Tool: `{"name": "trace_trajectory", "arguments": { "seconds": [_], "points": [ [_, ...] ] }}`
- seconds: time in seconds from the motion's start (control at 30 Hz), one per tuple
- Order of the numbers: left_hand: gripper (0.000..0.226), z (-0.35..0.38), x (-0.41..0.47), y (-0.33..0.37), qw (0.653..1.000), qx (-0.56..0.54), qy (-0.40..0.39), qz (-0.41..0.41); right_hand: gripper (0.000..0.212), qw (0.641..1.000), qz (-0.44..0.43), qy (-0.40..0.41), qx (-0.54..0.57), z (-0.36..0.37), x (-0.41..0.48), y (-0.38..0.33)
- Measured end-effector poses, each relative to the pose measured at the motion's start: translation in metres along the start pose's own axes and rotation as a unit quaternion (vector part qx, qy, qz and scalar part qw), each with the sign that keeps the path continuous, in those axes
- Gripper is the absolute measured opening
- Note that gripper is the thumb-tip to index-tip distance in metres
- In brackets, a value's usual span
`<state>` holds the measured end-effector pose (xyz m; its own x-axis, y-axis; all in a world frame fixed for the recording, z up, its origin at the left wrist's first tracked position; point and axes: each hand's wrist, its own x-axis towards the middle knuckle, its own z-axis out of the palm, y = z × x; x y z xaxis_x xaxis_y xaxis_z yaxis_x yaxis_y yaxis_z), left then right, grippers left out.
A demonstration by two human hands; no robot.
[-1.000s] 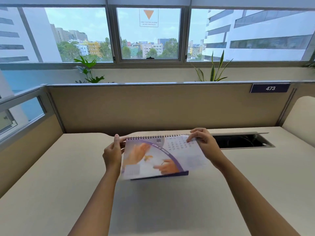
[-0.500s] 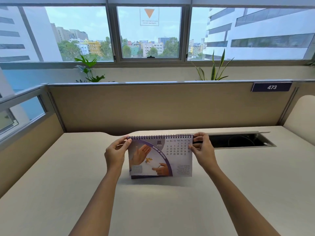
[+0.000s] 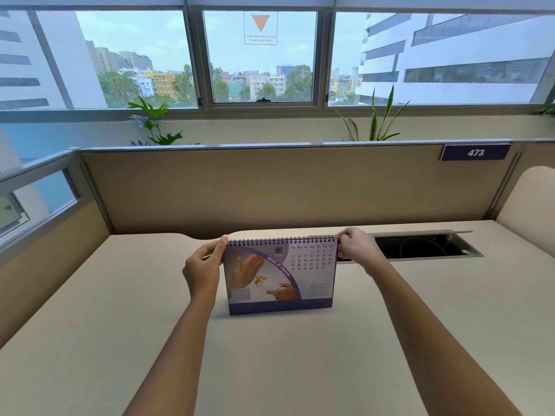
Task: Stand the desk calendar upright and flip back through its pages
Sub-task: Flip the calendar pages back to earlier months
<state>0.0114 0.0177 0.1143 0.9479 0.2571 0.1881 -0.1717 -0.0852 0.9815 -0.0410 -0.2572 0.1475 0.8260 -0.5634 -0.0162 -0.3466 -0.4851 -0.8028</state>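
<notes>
On desk (image 3: 300, 370), calendar (image 3: 280, 277) upright (July) — facing wearer

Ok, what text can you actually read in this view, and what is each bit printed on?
"473": dark nameplate on the partition.
"JUL 2026": calendar page, by the spiral.
"GIVING UP SMOKING": purple arc on the same page.
"Sun Mon Tue Wed Thu Fri Sat", dates 1 to 31: its grid.
Small paragraph, lower right of the page: too small.
Window sign under the orange triangle: blurred.

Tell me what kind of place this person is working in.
Most likely an office cubicle on an upper floor: a desk enclosed by a beige partition bearing a number plate reading 473, a cable slot in the desktop, and windows overlooking city buildings.
</notes>
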Motion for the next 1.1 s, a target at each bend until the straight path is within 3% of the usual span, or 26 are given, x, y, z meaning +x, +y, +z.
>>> {"name": "trace_trajectory", "arguments": {
  "seconds": [0.1,0.2,0.37,0.53,0.6,0.73,0.97,1.1],
  "points": [
    [0.034,0.001,0.001,0.002,1.0,0.008,0.008,-0.006,0.047,0.997,0.027,-0.027,-0.062,-0.006,0.007,-0.015],
    [0.033,0.002,0.001,0.002,1.0,0.017,0.012,-0.007,0.053,0.992,0.044,-0.041,-0.107,-0.009,0.013,-0.031],
    [0.034,0.003,0.002,0.002,0.999,0.025,0.019,-0.009,0.041,0.983,0.066,-0.108,-0.13,-0.006,0.024,-0.047],
    [0.034,0.004,0.002,0.001,0.999,0.031,0.023,-0.009,0.028,0.98,0.069,-0.121,-0.143,-0.004,0.028,-0.054],
    [0.034,0.004,0.002,0.001,0.999,0.033,0.025,-0.006,0.023,0.985,0.067,-0.112,-0.112,-0.003,0.032,-0.052],
    [0.032,0.004,0.002,0.001,0.999,0.03,0.027,-0.008,0.04,0.993,0.067,-0.096,-0.015,-0.002,0.03,-0.049],
    [0.032,0.005,0.0,0.002,0.999,0.024,0.028,-0.017,0.018,0.991,0.066,-0.021,0.116,0.006,0.029,-0.036],
    [0.034,0.003,-0.001,0.002,0.999,0.016,0.02,-0.021,0.011,0.977,-0.019,-0.03,0.21,0.002,0.018,-0.029]
  ]
}}
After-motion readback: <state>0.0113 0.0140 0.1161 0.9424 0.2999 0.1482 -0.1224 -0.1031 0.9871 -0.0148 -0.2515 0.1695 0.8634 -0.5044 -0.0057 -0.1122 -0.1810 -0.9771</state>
